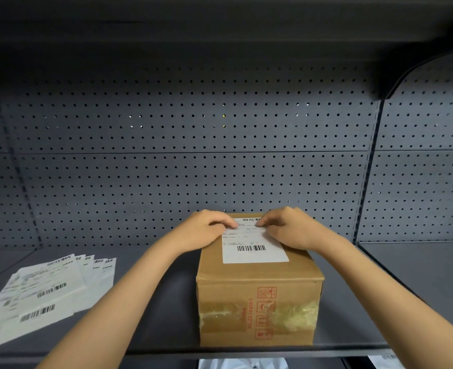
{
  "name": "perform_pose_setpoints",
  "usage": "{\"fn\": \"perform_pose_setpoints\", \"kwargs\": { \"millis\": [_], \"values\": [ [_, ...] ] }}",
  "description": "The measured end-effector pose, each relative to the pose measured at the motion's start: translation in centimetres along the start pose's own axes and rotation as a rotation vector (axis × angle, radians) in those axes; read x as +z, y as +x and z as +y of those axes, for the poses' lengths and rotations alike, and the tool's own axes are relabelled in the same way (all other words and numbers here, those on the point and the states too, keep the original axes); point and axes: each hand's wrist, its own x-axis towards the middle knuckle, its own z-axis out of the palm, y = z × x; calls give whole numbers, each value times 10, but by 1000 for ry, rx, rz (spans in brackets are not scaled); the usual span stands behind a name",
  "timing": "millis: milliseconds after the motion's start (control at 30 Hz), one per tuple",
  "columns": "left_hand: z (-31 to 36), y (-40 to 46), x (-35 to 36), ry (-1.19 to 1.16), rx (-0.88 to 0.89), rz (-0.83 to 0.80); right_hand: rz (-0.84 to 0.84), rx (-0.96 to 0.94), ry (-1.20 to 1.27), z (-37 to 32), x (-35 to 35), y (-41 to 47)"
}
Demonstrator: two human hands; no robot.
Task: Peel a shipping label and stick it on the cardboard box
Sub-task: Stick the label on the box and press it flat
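Two hands lie on top of the cardboard box (257, 294) on the shelf (419, 275): left hand (205, 229) and right hand (290, 227) press with curled fingers, gripping nothing, on the shipping label (254, 249); spare labels (46, 291) lie well left

Bare shelf (419, 275) lies open right of the cardboard box (257, 296); spread label sheets (44, 291) crowd the left; the pegboard wall (193, 155) blocks behind.
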Motion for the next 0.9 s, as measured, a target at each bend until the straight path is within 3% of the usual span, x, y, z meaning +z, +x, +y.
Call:
{"fn": "perform_pose_setpoints", "kwargs": {
  "millis": [100,433,633,900],
  "values": [
    [6,6,10,31,6,-69,-71,-57,9,-8,10,6],
    [-20,6,-4,56,-77,22,-19,33,-56,10,1,9],
    [5,19,10,147,-70,-75,-108,-31,54,-4,14,25],
    [-13,13,-3,182,-181,-40,-41,97,-6,22,1,19]
  ]
}}
